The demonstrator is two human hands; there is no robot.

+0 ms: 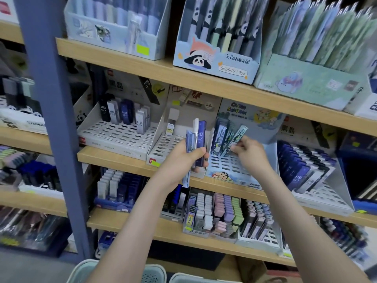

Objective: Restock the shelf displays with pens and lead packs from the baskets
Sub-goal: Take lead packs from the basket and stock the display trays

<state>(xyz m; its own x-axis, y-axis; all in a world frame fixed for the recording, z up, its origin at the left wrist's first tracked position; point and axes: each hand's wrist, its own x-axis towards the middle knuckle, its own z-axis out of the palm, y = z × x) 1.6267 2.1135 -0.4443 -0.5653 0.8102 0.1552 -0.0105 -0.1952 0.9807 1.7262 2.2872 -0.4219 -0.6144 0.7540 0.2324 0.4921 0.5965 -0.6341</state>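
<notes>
Lead pack, teal and patterned, is the piece in hand. The right hand pinches its lower end between thumb and fingertips and holds it tilted over the back rows of the cartoon display tray, just at 3 o'clock of the matching packs that stand there. The left hand, at 9 o'clock of the right one, has its fingers curled round a small bundle with the thumb laid across the front. The bundle holds a dark blue HB 0.7 lead pack, a white pen and a pale blue packaged pen, all upright and in front of the white slotted tray. To seat the teal pack well, I would bring it upright first. Then I would lower its foot into the free slot beside the standing packs, printed face forward, and let go only once it sits without leaning on its neighbours. The left-hand bundle should stay at 9 o'clock, clear of the tray. The fingers cover the pack's lower end and the slot it is aimed at, so which row it will enter cannot be told. The bundle may hold a further item behind the pen, but the view is too crowded to say. The baskets at 6 o'clock are cut off by the frame edge and their contents do not show. The stock towards the 3 and 9 o'clock edges is smeared beyond reading.
</notes>
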